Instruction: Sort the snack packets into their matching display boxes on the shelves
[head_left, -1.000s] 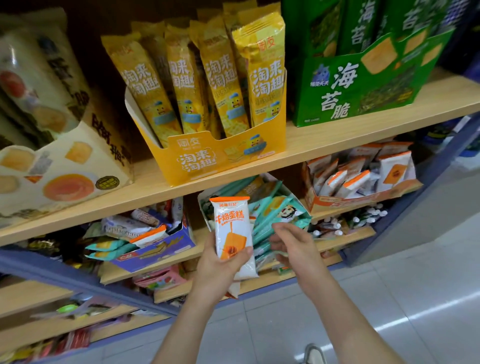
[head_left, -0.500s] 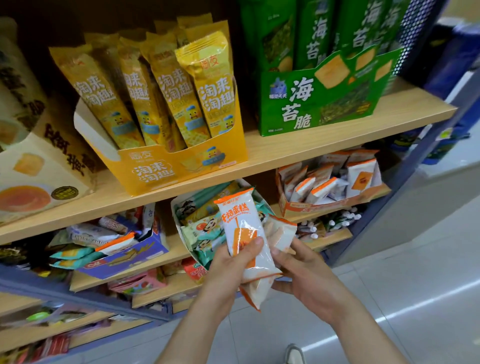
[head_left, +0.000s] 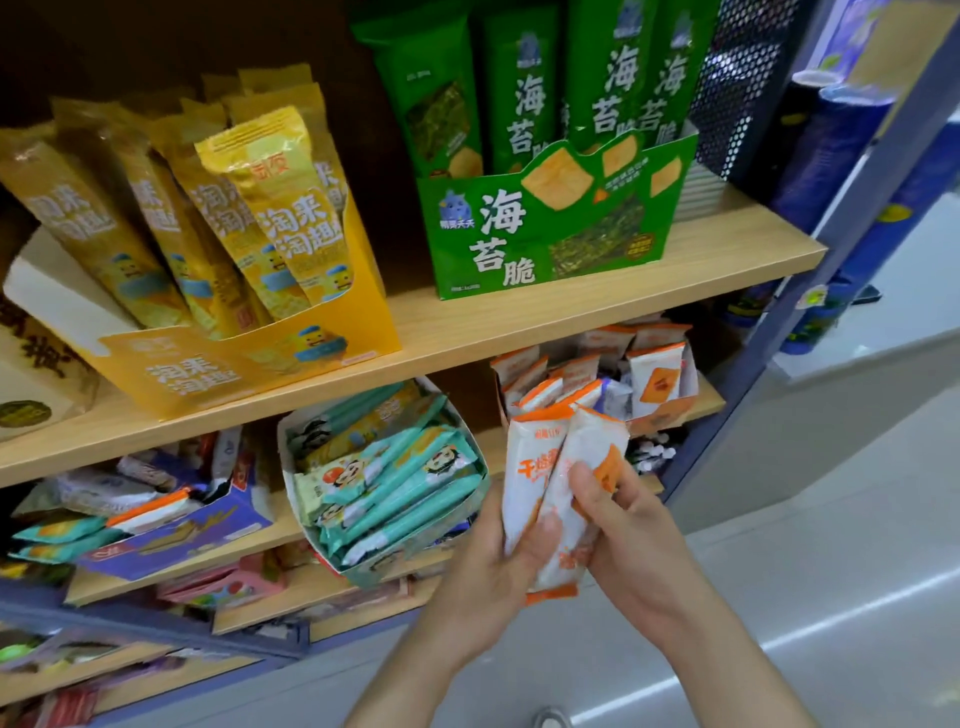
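Observation:
Two white-and-orange snack packets (head_left: 558, 488) stand upright side by side in front of the middle shelf. My left hand (head_left: 493, 577) grips them from the left, its thumb across the lower front. My right hand (head_left: 631, 540) holds the right one from the other side, fingers curled over its orange print. Just above and behind them sits the orange display box (head_left: 660, 410) that holds several matching white-and-orange packets. To the left, a tilted box of teal packets (head_left: 395, 483) leans out from the same shelf.
On the upper wooden shelf (head_left: 571, 312) stand a yellow box of yellow packets (head_left: 249, 358) and a green seaweed-snack box (head_left: 545, 228). A blue box (head_left: 171, 535) with mixed packets lies lower left. A blue shelf post (head_left: 789, 332) stands right, grey floor (head_left: 779, 571) below.
My right hand took a second white-and-orange packet from the teal box and brought it beside the one in my left hand. Both hands shifted right, toward the orange box.

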